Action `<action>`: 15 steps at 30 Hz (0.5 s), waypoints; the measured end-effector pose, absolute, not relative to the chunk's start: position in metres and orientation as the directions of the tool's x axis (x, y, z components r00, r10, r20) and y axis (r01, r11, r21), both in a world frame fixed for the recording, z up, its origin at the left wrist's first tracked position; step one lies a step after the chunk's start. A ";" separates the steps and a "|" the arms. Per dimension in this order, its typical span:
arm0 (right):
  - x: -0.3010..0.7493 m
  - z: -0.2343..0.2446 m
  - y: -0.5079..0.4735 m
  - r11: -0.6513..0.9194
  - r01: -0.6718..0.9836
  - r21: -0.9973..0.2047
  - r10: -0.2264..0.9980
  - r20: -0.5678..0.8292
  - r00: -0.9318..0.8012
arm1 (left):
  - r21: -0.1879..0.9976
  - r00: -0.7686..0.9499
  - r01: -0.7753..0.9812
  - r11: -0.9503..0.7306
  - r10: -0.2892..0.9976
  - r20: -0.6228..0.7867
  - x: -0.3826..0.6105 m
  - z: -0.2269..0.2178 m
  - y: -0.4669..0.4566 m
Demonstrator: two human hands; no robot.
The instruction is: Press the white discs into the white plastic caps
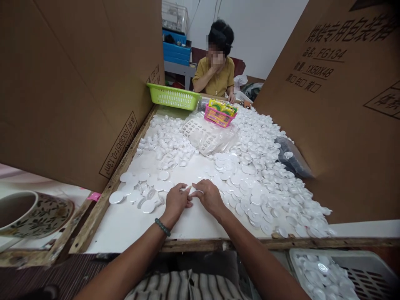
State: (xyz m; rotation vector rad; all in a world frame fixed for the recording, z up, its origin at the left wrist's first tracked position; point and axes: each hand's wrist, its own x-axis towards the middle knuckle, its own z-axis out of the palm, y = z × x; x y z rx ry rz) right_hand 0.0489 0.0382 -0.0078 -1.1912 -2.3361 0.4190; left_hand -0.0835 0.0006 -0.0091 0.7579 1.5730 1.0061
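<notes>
My left hand [177, 202] and my right hand [211, 199] meet near the front of the white tabletop [121, 227]. Between their fingertips they pinch a small white plastic piece [191, 190], mostly covered by the fingers. Left of my left hand lie flat white plastic discs [148, 206], loosely scattered. A broad spread of overlapping white discs [246, 198] is close to my right hand. Farther back on the left is a heap of small white cup-like parts [165, 141].
Cardboard walls [78, 83] flank the table. A green basket [173, 98], a pink basket [218, 116] and a clear plastic bag [203, 135] sit at the back. Opposite sits a person [215, 68]. A mug [40, 212] stands left; a crate [371, 266] of white parts stands lower right.
</notes>
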 end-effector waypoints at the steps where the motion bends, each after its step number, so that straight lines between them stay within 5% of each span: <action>1: 0.049 -0.008 0.035 0.567 0.660 -0.493 0.823 0.305 -0.479 | 0.899 -0.243 -0.030 0.437 0.869 -0.431 -0.083 -0.008 -0.003; 5: 0.050 -0.007 0.024 0.611 0.621 -0.491 0.791 0.336 -0.512 | 0.906 -0.265 0.074 0.416 0.884 -0.384 -0.089 0.000 -0.013; 15: 0.038 -0.002 0.017 0.744 0.656 -0.126 0.653 0.342 -0.675 | 0.909 -0.243 0.138 0.392 0.904 -0.353 -0.093 0.002 -0.011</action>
